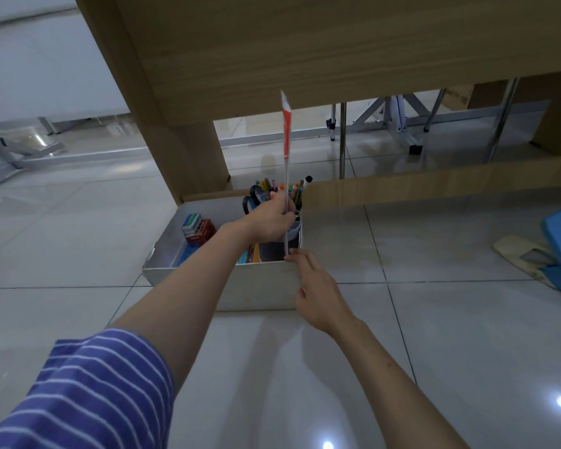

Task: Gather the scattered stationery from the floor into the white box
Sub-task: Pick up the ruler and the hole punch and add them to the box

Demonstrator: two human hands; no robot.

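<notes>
One white box (256, 286) sits on the tiled floor (434, 254) against the wooden table (240, 59) leg – inside, a pen cup (292, 230), stacked small boxes (199, 229). Bare tile lies around its front rim. The left hand (269, 222) grips an upright red-tipped stick (286, 163) over the box; the right hand (314, 286) – fingers straight – touches the corner.

Left hand (271, 222) fingers curled gripping; right hand (316, 291) fingers extended.
</notes>
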